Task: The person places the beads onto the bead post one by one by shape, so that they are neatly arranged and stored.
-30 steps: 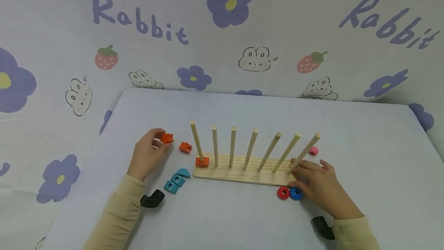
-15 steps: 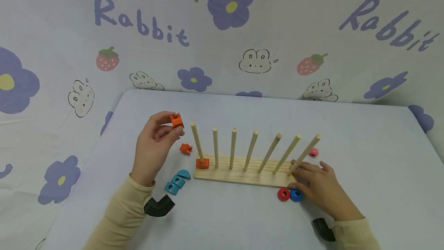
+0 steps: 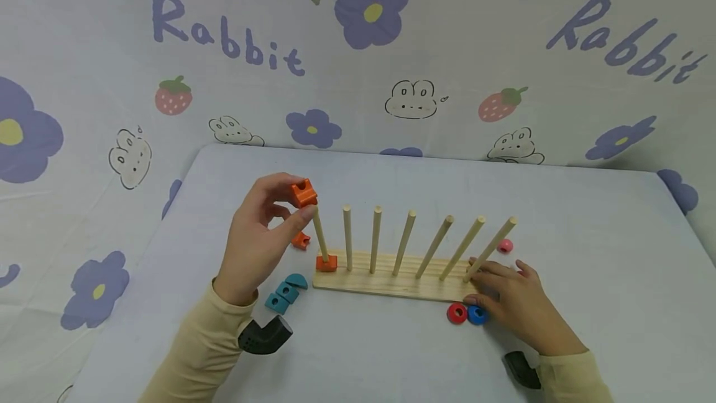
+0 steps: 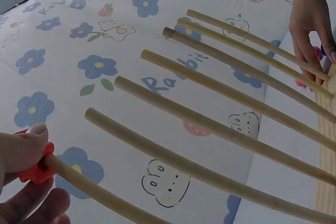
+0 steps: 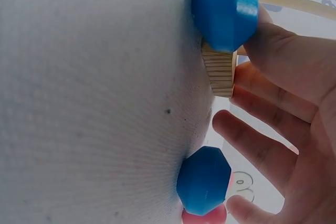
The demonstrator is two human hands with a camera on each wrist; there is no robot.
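My left hand [image 3: 254, 238] pinches an orange notched block [image 3: 304, 193] between thumb and fingers at the top of the leftmost wooden peg [image 3: 321, 236]. In the left wrist view the tip of that peg meets the hole in the orange block [image 4: 46, 167]. Another orange block [image 3: 327, 264] sits at the foot of the same peg. The peg board [image 3: 386, 285] has a row of several upright pegs. At its right end, my right hand [image 3: 517, 303] grips the base, thumb at the near edge and fingers behind; the right wrist view shows the board's end [image 5: 220, 74] between them.
Behind the left hand lies a loose orange block [image 3: 301, 240]. Several teal blocks [image 3: 287, 291] lie left of the board. A red ring [image 3: 457, 313] and blue ring [image 3: 478, 314] lie near my right thumb, a pink bead [image 3: 505, 245] beyond the board.
My left hand has lifted the orange block off the table and carried it up and right to the top of the leftmost peg. The right hand has stayed on the board's end.
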